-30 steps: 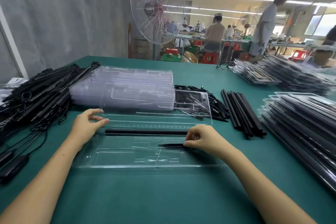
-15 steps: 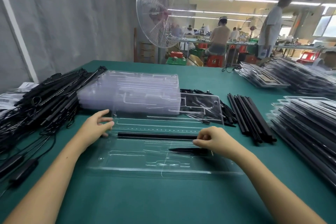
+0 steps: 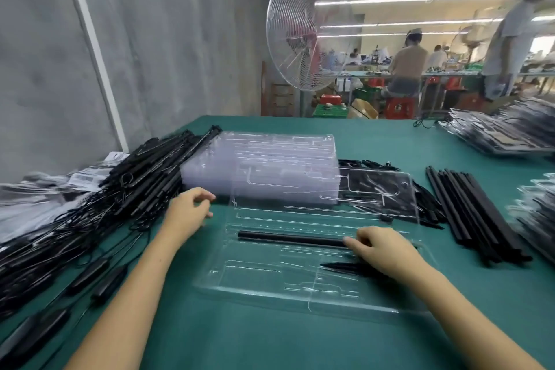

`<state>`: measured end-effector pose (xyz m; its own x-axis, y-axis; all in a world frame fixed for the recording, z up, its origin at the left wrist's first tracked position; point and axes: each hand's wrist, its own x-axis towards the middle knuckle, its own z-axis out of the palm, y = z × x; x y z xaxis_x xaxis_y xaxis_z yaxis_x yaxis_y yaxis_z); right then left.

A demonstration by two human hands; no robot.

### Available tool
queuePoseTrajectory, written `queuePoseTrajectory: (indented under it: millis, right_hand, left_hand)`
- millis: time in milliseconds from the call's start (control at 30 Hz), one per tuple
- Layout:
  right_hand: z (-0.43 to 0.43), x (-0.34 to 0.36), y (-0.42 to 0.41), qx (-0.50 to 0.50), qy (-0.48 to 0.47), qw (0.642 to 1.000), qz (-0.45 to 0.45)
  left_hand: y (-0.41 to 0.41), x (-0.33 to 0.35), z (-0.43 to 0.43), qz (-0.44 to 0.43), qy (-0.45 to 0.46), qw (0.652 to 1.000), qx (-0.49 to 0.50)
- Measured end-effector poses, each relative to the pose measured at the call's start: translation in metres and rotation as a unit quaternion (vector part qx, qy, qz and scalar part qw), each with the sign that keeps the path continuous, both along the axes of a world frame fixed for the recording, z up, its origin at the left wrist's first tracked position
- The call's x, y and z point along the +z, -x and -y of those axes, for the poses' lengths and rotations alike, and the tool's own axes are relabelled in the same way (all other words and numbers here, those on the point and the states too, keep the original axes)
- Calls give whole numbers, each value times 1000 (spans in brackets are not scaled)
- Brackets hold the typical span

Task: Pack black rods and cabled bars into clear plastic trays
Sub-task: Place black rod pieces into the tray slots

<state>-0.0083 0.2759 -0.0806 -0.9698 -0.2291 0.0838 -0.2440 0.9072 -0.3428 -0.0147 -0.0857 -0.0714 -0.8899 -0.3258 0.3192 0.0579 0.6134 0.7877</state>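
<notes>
1. My right grip [image 3: 381, 249] is curled down on the right end of the black rod [image 3: 288, 239], fingertips on it.
2. The rod lies lengthwise in a long slot of the clear tray [image 3: 270, 291] on the green bench [image 3: 270, 345].
3. My left grip [image 3: 188, 211] hovers just left of the tray, fingers loosely bent, holding nothing.
4. Cabled bars [image 3: 126, 189] are piled left, loose rods [image 3: 474, 213] right.
</notes>
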Motion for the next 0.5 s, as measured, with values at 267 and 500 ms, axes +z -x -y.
queuePoseTrajectory:
  millis: [267, 500]
  right_hand:
    - [0, -1, -4, -23, 6, 1000, -13]
    - [0, -3, -4, -31, 3, 999, -26]
  left_hand:
    - [47, 4, 103, 122, 239, 955, 125]
    - [75, -5, 123, 220, 239, 926, 193]
